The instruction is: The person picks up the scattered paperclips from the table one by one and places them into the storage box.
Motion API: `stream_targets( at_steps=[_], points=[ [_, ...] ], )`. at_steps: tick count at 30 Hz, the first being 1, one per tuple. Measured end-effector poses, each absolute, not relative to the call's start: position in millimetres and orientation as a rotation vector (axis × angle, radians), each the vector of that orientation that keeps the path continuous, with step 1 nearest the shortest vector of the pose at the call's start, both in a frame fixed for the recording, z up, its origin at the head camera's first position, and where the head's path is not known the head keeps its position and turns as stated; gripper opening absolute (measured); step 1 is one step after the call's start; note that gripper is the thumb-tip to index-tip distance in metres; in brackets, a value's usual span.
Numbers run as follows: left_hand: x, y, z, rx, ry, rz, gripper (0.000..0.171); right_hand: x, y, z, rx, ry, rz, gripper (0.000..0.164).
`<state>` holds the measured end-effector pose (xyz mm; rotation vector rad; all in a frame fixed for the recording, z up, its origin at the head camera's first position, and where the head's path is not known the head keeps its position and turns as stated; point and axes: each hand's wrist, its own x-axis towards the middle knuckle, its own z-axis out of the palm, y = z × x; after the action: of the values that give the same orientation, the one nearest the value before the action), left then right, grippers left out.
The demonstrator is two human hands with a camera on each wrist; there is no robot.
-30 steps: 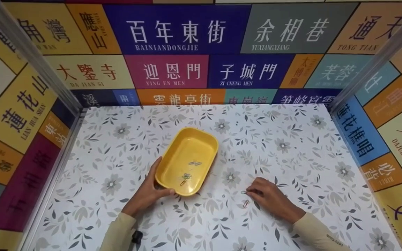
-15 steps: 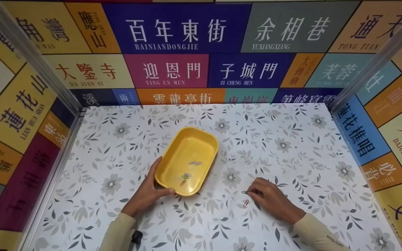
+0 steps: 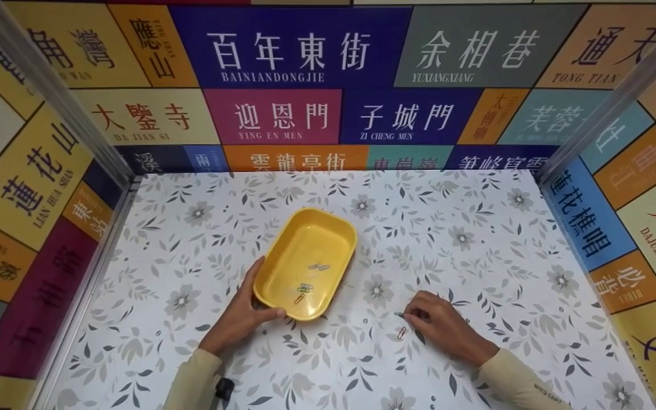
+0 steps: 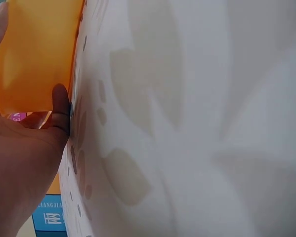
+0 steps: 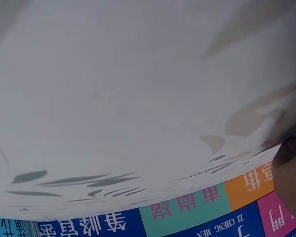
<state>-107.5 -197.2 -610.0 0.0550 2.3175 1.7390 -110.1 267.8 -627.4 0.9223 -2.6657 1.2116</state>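
Observation:
A yellow plastic tray point(image 3: 305, 262) stands on the table with several paper clips point(image 3: 305, 288) on its floor. My left hand point(image 3: 240, 319) holds the tray's near-left corner, thumb at the near side and fingers along the left wall. In the left wrist view, the left hand point(image 4: 26, 153) touches the tray's outer wall point(image 4: 36, 59). Right of the tray, my right hand point(image 3: 442, 322) pinches a green paper clip point(image 3: 398, 314) at the table surface. A red paper clip point(image 3: 401, 333) lies just below those fingertips. Only part of the right hand point(image 5: 291, 177) shows in the right wrist view, its fingertips hidden.
The table point(image 3: 191, 256) has a white cover printed with grey flowers and leaves. Panels with colourful Chinese lettering point(image 3: 288, 51) enclose the back and both sides. A small black object point(image 3: 224, 389) sits by the left sleeve.
The green paper clip shows slightly more at the right fingertips and has tilted a little. The left hand and the tray stay in place.

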Motion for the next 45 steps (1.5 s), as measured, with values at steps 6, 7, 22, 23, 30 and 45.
stream_targets(
  at_steps=[6,7,22,23,30,45],
  points=[
    [-107.7,-195.9,-609.3,0.035,2.339,1.707,0.128,-110.8,267.8,-625.2,0.899,-2.627,1.325,0.015],
    [-107.7,-195.7,-608.9,0.031,2.340,1.701,0.128,-110.7,267.6,-625.0,0.895,-2.625,1.332,0.015],
    [-107.9,-197.2,-612.9,-0.002,2.270,1.766,0.129,-115.8,261.4,-618.5,0.939,-2.651,1.309,0.015],
    [-107.8,-197.2,-612.8,-0.001,2.273,1.763,0.129,-116.7,261.4,-618.2,0.948,-2.650,1.304,0.015],
    [-108.1,-196.0,-611.1,-0.004,2.271,1.764,0.129,-123.6,261.4,-614.1,1.020,-2.614,1.251,0.015],
    [-106.3,-196.5,-609.0,0.049,2.273,1.770,0.126,-135.2,250.1,-603.9,1.059,-2.664,1.132,0.014]
  ],
)
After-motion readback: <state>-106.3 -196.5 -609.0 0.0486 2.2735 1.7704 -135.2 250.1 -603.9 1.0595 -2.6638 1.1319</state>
